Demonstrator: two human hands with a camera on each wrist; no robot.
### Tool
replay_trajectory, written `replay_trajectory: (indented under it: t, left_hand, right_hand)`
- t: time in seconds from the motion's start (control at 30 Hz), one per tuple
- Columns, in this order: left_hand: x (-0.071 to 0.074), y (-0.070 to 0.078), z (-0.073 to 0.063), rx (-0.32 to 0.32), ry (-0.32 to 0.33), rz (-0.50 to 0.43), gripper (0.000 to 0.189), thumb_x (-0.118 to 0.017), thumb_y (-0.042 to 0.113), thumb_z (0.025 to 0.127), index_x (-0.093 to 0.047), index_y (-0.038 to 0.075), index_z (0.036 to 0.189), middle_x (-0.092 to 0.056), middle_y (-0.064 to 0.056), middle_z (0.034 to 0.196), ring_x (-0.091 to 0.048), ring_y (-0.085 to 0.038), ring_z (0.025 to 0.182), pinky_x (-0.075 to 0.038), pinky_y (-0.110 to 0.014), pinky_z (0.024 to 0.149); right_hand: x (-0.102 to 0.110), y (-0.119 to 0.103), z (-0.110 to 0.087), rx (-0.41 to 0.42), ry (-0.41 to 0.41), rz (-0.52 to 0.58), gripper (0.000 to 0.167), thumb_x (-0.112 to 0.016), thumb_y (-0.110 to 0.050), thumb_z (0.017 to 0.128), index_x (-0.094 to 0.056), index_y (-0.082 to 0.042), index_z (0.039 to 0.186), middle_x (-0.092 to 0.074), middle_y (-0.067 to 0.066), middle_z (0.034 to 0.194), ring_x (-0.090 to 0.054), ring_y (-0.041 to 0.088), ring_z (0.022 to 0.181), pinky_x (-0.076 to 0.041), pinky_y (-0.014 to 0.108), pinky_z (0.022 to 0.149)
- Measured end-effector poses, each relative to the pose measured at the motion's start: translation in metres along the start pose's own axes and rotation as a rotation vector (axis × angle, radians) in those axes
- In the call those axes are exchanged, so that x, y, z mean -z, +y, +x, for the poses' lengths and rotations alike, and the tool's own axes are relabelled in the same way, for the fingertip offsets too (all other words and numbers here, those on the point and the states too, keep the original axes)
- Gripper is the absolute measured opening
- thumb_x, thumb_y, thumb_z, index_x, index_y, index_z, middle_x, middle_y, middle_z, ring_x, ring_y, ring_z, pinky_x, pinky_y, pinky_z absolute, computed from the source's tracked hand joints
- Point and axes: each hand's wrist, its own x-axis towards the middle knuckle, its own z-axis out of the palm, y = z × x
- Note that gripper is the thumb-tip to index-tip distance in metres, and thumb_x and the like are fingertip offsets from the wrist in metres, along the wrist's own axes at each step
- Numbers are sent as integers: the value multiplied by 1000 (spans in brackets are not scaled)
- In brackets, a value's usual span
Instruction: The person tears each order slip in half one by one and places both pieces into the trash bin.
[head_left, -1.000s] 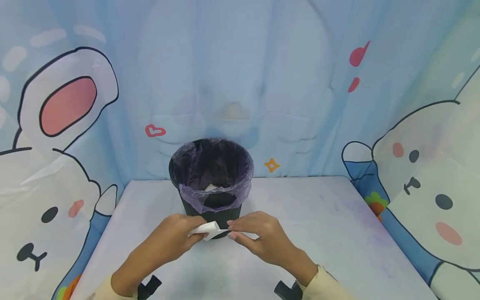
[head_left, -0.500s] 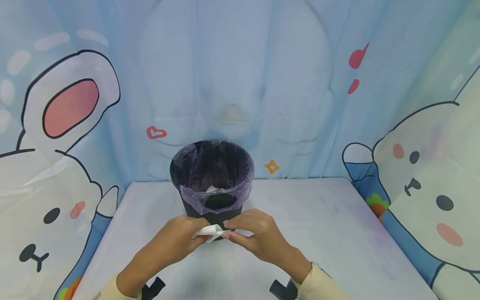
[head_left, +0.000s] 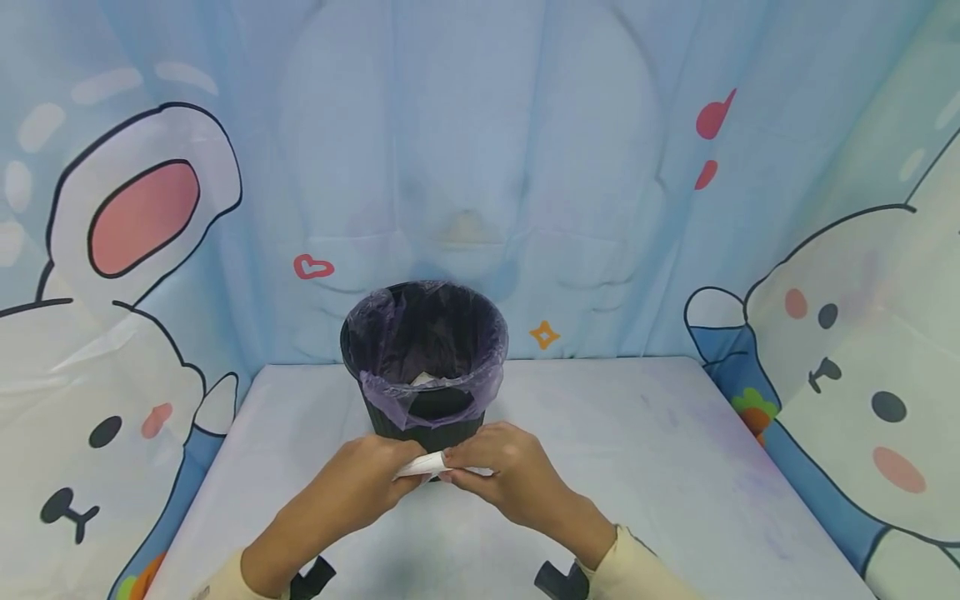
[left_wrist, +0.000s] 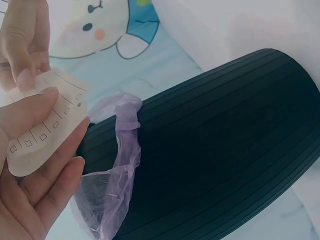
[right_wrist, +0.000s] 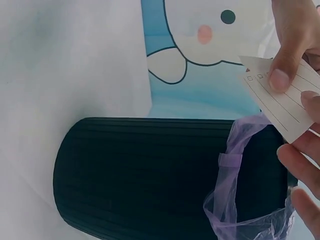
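Observation:
Between my hands is a folded piece of white paper [head_left: 422,464], printed with lines and small boxes that show in the left wrist view. My left hand [head_left: 360,479] pinches its left end, the thumb [left_wrist: 35,111] lying over the printed face. At the other end, my right hand [head_left: 517,471] pinches the paper between thumb and fingers. Both hands are close together in front of a dark bin [head_left: 435,435], on the near side of its rim. A thin purple bag [head_left: 375,396] lines the bin and folds over its edge.
Something white, perhaps paper [head_left: 422,377], lies inside the bin. The bin stands on a white-covered table [head_left: 600,433]. Behind it hangs a blue curtain [head_left: 465,150] with cartoon animals. Black wrist mounts [head_left: 562,581] show below the sleeves.
My hands have drawn closer together. The paper, which earlier showed a loose flap between them, now looks like a narrower folded strip. The bin has stayed in place.

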Motion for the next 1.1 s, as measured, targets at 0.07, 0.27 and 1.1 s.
replay_trajectory:
  t: [0.07, 0.27, 1.1]
  left_hand:
    - [0, 1, -1, 3, -8, 1, 14, -81, 13, 84, -75, 11, 96, -74, 5, 81, -60, -3, 65, -51, -21, 57]
    - [0, 0, -3, 11, -31, 7, 28, -84, 22, 82, -74, 12, 106, -75, 5, 90, -65, -5, 72, -53, -24, 61]
    - [28, -9, -20, -153, 179, 158, 70, -83, 45, 79, -62, 9, 135, -66, -7, 134, -68, -23, 116, -61, -35, 87]
  right_hand:
    - [0, 1, -1, -8, -15, -6, 19, -88, -18, 75, -82, -15, 93, -79, -4, 95, -72, 7, 83, -59, 31, 79]
    - [2, 3, -2, -33, -55, -7, 17, -87, -20, 76, -82, -14, 91, -78, 1, 102, -75, 11, 92, -61, 38, 86]
    - [19, 8, -3, 9, -303, -24, 8, -82, -20, 84, -82, -16, 91, -78, -8, 85, -72, -1, 75, -56, 12, 66]
